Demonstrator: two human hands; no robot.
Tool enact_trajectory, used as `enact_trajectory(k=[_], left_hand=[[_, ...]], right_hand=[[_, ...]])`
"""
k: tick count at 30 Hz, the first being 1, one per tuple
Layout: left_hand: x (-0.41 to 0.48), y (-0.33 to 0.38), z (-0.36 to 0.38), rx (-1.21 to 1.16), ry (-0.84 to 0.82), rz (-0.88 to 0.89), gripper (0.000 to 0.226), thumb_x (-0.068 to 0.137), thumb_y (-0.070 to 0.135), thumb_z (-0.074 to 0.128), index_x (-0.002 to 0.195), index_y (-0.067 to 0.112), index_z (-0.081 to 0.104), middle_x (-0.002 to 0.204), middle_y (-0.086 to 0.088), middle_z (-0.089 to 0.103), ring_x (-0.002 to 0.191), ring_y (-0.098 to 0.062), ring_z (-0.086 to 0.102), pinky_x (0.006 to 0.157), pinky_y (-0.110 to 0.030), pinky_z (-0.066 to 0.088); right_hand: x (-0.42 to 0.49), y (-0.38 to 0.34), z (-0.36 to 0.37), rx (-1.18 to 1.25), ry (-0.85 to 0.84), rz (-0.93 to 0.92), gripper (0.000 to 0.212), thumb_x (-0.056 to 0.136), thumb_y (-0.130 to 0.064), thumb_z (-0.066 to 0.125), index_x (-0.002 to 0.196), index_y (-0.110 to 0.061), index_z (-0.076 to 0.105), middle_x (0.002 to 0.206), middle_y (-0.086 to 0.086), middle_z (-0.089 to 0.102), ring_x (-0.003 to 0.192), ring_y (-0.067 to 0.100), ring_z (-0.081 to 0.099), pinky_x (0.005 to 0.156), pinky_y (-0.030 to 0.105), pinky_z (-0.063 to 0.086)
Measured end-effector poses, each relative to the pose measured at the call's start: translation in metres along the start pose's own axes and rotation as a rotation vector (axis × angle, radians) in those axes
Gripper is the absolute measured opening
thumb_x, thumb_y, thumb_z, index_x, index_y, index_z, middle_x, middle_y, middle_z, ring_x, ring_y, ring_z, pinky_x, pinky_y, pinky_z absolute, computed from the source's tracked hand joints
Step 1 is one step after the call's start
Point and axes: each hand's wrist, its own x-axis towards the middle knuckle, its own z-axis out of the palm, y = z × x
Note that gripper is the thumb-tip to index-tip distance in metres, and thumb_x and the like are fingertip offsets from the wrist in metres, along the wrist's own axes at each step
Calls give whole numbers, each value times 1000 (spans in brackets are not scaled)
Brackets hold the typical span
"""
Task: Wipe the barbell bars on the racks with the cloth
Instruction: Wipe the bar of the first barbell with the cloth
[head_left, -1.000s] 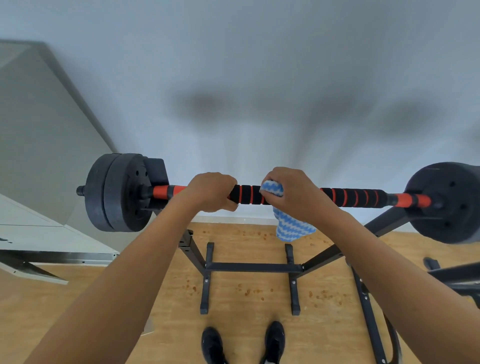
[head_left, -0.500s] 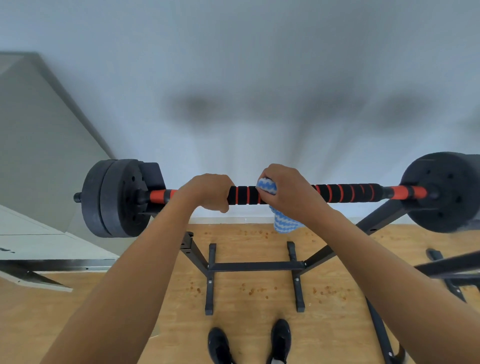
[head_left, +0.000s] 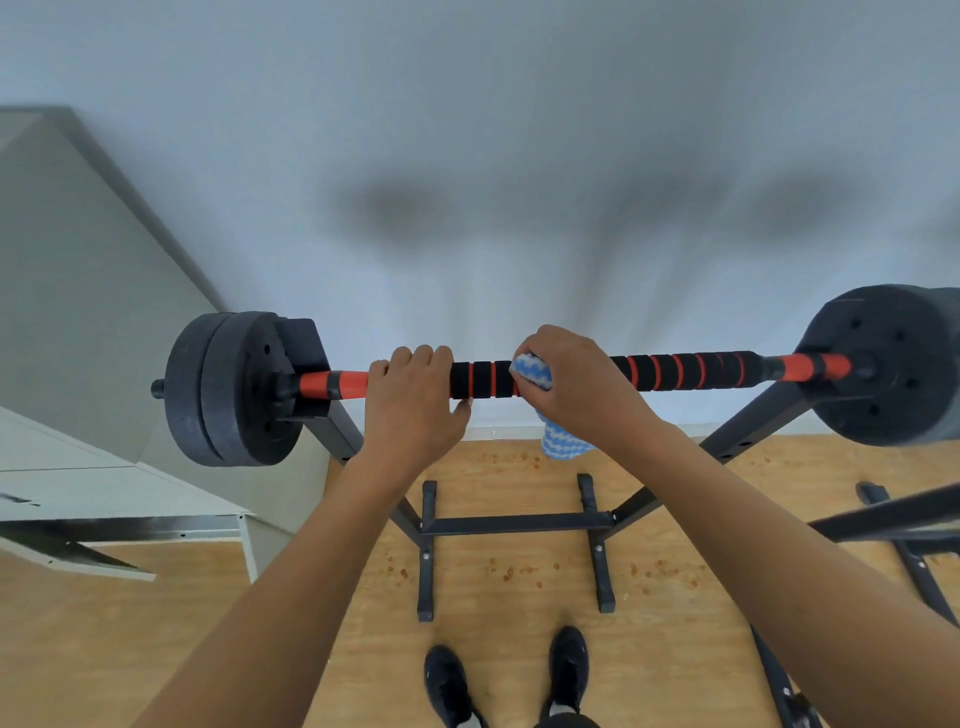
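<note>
From your head camera, the barbell bar (head_left: 675, 370) runs level across the middle of the view, resting on the black rack (head_left: 511, 522) that stands on the wooden floor (head_left: 156, 623). Its centre is black foam with orange rings, its ends plain orange. Dark weight plates (head_left: 228, 389) sit on the left end, and another plate (head_left: 888, 364) on the right end at the picture's edge.

Your left hand (head_left: 410, 400) grasps the bar from above, fingers curled over it where the orange end meets the foam. Your right hand (head_left: 576, 384) is just beside it, a short stretch of bare foam between the two, and it clasps the blue-and-white cloth (head_left: 532, 371) against the bar. One fold of the cloth shows at your thumb side, and its loose tail hangs below the bar, under your wrist.

Your black shoes (head_left: 452, 686) stand at the bottom, in front of the rack's base. A grey wall (head_left: 467, 130) rises behind the bar.
</note>
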Motion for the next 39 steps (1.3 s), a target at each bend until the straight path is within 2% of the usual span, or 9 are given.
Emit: enact_trajectory(k=[4,7,12,16,21,25,28,36,39], left_hand=[[14,6,-6,-25,-114,-100,35,86,46,68,104,20,54,89,3,57,91,-22,53,85,-39,41],[17,6,-10,-3,-178,-91,37,88,45,67,111,20,54,96,1,58,96,-23,54,92,-41,41],[6,16,-5,-235,-25,127,38,93,41,72,126,27,58,115,8,60,112,-17,57,120,-48,27],[0,21,0,-476,73,169,42,90,29,81,128,30,64,115,13,66,105,-14,62,105,-41,44],[0,19,7,-498,100,184,43,92,40,78,131,33,64,117,17,69,105,-8,61,105,-41,46],[2,17,16,-432,157,198,40,97,51,65,131,31,67,113,14,71,103,-12,62,101,-39,45],[2,17,20,-293,184,224,41,103,55,50,133,32,64,109,13,68,96,-17,60,98,-37,41],[18,13,6,-183,-22,264,37,107,55,35,123,34,61,85,13,55,80,-17,51,76,-33,34],[26,16,-7,-203,-176,221,30,110,46,38,120,32,63,87,10,63,83,-18,59,76,-37,46]], right_hand=[[-11,-3,0,-68,-70,-29,11,93,-20,66,102,-14,68,93,-3,61,82,15,57,76,37,55],[-19,-3,-4,-85,-114,-18,11,92,-19,67,101,-15,70,93,-3,61,81,15,58,77,38,54],[-21,16,-37,102,98,162,11,94,-29,69,96,-18,72,89,-8,65,82,3,59,78,11,43],[0,27,-46,88,8,158,17,94,-32,68,95,-16,74,90,-5,69,83,9,60,76,18,44],[33,22,-37,44,-185,177,29,84,-29,63,81,-1,66,72,11,63,63,22,52,61,37,46],[40,16,-33,2,-280,179,27,84,-17,55,75,8,53,64,10,40,59,18,31,53,33,29],[33,15,-35,-9,-263,113,27,89,-14,55,75,9,53,68,17,45,60,18,34,54,31,29],[17,22,-32,-53,-169,-28,24,93,-19,58,82,2,61,75,14,58,69,29,54,65,41,47],[13,21,-32,-54,-145,-44,23,93,-20,59,81,0,60,74,10,57,71,28,55,65,39,46]])
